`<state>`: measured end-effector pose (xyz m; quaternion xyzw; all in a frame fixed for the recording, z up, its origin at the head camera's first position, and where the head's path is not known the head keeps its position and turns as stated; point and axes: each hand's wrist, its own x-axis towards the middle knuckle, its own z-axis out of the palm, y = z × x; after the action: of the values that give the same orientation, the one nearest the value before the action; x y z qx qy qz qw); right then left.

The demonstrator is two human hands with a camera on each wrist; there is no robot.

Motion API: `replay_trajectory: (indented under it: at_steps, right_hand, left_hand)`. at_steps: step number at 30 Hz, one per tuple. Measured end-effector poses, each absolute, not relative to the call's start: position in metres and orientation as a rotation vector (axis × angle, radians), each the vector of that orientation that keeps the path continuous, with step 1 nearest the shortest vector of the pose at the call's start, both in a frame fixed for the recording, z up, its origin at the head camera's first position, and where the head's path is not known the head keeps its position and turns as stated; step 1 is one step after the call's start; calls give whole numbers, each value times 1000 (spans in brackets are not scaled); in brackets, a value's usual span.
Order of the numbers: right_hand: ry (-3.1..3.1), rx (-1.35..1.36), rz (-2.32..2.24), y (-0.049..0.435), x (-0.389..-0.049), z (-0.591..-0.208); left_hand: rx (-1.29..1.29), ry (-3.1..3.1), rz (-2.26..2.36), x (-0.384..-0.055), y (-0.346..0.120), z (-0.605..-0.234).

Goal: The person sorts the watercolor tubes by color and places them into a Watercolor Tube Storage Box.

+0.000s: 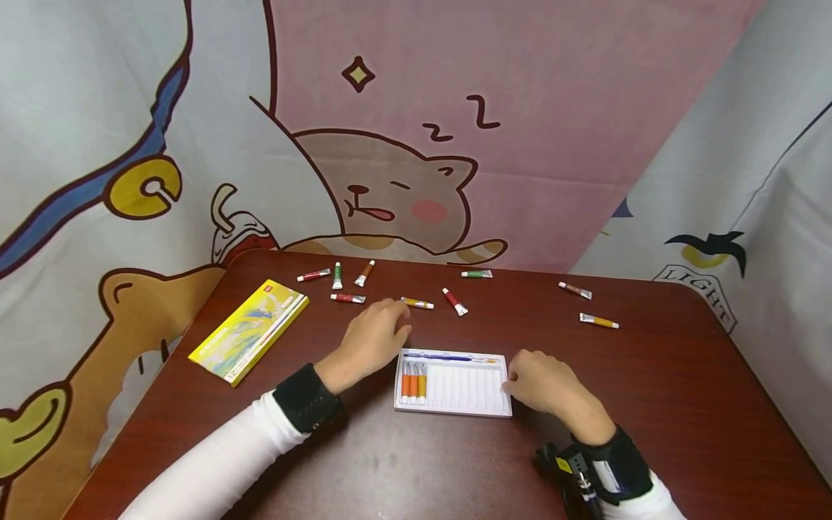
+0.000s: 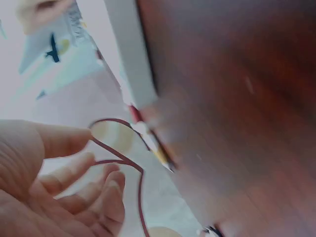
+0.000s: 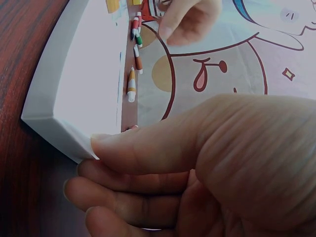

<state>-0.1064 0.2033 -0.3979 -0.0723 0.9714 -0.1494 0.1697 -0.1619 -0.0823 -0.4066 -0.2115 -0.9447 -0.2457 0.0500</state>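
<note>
Right fingers (image 3: 131,203) pinch the tray (image 1: 468,386) (lower centre); left fingers (image 2: 71,173) are relaxed, empty. Uneven lifting could spill its tubes (image 1: 414,383).

Reads "LIGHT" in capitals across the badge (image 1: 702,289), beneath a dark bird (image 1: 711,243) on the cloth (image 1: 773,289) at right. Shows two Zs (image 1: 482,112), one large and one small, above the sleeping animal (image 1: 390,173) at the back. Bears "12" at the near end of the yellow box (image 1: 250,332), plus a red logo (image 1: 268,288) too small to decipher. Illegible on the tubes (image 1: 315,275).
</note>
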Motion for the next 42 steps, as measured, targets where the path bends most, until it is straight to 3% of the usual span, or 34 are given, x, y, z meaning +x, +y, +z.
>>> replay_trajectory:
  at_steps: [6,16,27,42]
  right_hand:
    - [2759,-208,-423,203,-106,-398]
    - [2757,-210,-413,203,-107,-396]
    - [2761,-214,-410,203,-107,-397]
    - [2763,-215,-418,203,-106,-397]
  left_hand:
    - [-887,-2858,-558,-193,-83,-416]
    - [-1002,-3005,-213,-223,-69,-428]
    - [-1161,-2837,21,-230,-64,-427]
    - [-1315,-2591,-298,-213,-76,-418]
